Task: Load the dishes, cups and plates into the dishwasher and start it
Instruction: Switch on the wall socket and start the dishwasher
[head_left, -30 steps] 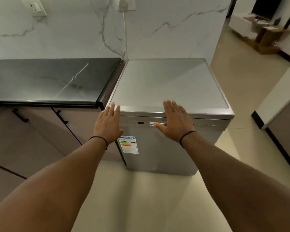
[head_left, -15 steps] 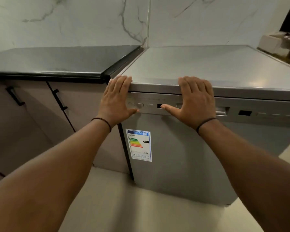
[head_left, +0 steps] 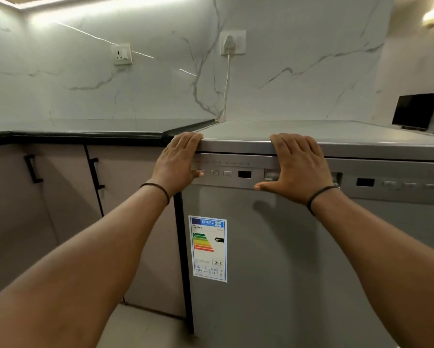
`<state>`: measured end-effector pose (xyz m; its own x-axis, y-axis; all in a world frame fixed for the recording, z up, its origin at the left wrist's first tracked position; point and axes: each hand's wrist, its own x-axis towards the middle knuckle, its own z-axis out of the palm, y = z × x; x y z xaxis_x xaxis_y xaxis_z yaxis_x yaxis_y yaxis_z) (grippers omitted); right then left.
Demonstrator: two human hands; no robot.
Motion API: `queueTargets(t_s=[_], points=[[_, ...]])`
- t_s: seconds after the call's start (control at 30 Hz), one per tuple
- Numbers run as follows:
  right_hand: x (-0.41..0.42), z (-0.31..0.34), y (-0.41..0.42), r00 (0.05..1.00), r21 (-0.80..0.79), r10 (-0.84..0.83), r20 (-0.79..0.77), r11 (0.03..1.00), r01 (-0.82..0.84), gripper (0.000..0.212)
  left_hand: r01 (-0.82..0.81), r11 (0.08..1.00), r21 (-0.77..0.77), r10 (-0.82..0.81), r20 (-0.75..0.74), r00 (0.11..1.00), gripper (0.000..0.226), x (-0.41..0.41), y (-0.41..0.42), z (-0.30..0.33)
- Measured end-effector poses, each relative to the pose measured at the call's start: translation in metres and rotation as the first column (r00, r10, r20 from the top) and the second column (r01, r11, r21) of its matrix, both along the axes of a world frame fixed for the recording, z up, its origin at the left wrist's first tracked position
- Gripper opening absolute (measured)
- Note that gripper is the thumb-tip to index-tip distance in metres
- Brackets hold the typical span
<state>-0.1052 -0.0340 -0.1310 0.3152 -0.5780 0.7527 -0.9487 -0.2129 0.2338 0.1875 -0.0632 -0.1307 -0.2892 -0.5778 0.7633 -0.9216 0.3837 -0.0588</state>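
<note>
The dishwasher fills the centre and lower right of the frame, door closed. Your left hand and right hand lie flat against its top edge and control panel, fingers straight, grasping nothing. Press there and you could, I judge, set off a button before anything is loaded; the handle recess sits hidden under your right palm. No dishes, cups or plates are in view. The dark countertop runs mid-left, cabinet doors below; a plugged cable hangs upper centre.
</note>
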Motion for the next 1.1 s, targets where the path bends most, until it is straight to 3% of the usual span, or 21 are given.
queueTargets(t_s=[1.1], points=[[0.009, -0.011, 0.001, 0.996, -0.034, -0.045, 0.080, 0.998, 0.048, 0.111, -0.032, 0.993, -0.115, 0.031, -0.011, 0.999, 0.081, -0.006, 0.001, -0.004]])
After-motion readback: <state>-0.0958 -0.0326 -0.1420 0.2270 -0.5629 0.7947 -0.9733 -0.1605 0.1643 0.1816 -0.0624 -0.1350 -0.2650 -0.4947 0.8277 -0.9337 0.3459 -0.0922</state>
